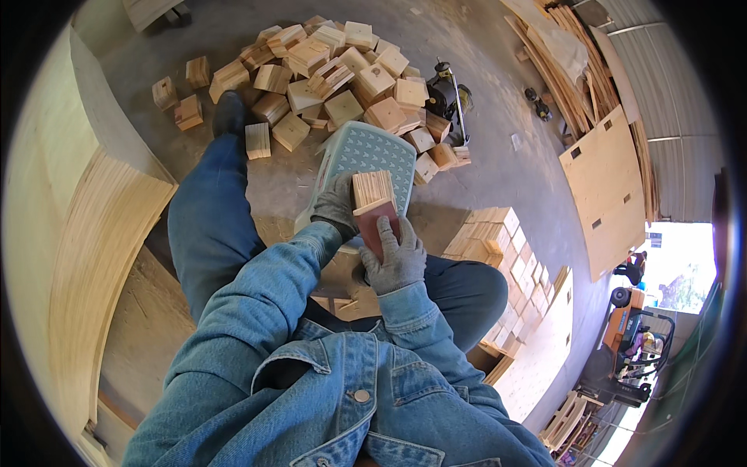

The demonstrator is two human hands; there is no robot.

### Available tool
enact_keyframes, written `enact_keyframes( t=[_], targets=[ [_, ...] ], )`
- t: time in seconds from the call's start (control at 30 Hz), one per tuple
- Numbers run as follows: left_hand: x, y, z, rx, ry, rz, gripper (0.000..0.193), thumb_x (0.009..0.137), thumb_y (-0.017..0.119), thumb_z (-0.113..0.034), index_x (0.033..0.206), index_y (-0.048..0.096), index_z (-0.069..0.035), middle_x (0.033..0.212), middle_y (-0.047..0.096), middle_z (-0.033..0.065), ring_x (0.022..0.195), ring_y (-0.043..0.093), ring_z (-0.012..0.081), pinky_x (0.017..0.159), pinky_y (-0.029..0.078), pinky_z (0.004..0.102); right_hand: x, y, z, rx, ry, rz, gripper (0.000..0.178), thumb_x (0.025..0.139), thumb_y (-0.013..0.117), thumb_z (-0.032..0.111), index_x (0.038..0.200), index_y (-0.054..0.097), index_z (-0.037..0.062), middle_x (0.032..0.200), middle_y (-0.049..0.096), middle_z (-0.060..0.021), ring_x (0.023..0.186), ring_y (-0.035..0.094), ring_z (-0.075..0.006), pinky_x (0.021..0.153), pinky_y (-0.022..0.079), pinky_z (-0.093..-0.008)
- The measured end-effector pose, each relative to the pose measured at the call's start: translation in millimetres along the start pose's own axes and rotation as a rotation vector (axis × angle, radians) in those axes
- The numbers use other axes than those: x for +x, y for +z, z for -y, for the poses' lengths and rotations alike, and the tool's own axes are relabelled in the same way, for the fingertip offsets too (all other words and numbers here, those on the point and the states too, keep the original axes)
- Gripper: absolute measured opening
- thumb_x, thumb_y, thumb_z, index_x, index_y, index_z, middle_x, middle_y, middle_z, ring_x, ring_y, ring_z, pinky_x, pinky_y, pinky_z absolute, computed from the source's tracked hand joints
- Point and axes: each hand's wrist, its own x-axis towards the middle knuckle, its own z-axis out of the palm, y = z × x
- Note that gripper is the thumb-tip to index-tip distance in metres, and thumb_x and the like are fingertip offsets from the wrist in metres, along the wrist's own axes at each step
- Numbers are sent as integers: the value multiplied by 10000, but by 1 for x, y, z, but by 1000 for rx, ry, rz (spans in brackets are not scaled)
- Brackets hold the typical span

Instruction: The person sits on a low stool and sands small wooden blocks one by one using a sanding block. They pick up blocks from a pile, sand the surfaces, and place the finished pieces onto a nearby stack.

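Both my hands wear grey gloves and meet over a pale green plastic stool with a patterned top. My left hand is closed round the left side of a layered plywood block, its striped edges facing up. My right hand grips a reddish-brown sheet that looks like sandpaper, laid against the near face of the block. The right thumb and fingers press on it. Part of the block is hidden behind the sheet and gloves.
A loose heap of wooden blocks lies beyond the stool, with a yellow-black tool beside it. Stacked blocks stand at my right. Plywood sheets rise at my left. Boards lean by the far-right wall, near an orange forklift.
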Motion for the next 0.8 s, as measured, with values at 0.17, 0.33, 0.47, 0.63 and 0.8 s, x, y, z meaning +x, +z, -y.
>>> enact_keyframes(
  t=[0.17, 0.33, 0.47, 0.63, 0.8],
  targets=[
    [-8, 9, 14, 7, -23, -65, 796, 743, 859, -363, 1402, 493, -108, 1346, 556, 194, 1288, 543, 407, 1127, 447, 475, 19, 5, 0, 11, -25, -29, 681, 852, 785, 395, 1476, 600, 194, 1502, 502, -234, 1228, 580, -494, 994, 488, -611],
    [-10, 14, 10, 16, 39, -135, 812, 726, 868, -302, 1416, 478, -124, 1359, 540, 196, 1286, 538, 420, 1129, 450, 494, 113, 22, -16, -61, 80, -6, 671, 872, 752, 428, 1480, 589, 193, 1482, 526, -208, 1229, 600, -468, 1006, 499, -597],
    [-9, 19, 15, 88, 55, -213, 838, 693, 934, -226, 1395, 491, -114, 1289, 580, 165, 1210, 590, 359, 1069, 486, 431, 160, 29, -24, -61, 172, 120, 698, 888, 753, 464, 1506, 564, 198, 1487, 515, -202, 1259, 593, -453, 1033, 496, -590],
    [-2, 18, 33, 94, -60, -32, 895, 701, 894, -379, 1438, 456, -124, 1373, 534, 187, 1305, 530, 401, 1150, 439, 475, 98, 20, -11, -60, 69, 30, 713, 872, 769, 446, 1512, 561, 209, 1504, 498, -203, 1290, 563, -463, 1031, 488, -600],
    [-5, 13, 16, 28, -26, -33, 959, 664, 911, -450, 1437, 453, -114, 1374, 533, 191, 1340, 504, 399, 1165, 423, 474, 7, -3, -6, -49, 25, 29, 732, 834, 814, 391, 1491, 584, 165, 1496, 513, -251, 1276, 567, -470, 1039, 475, -587]
  ],
)
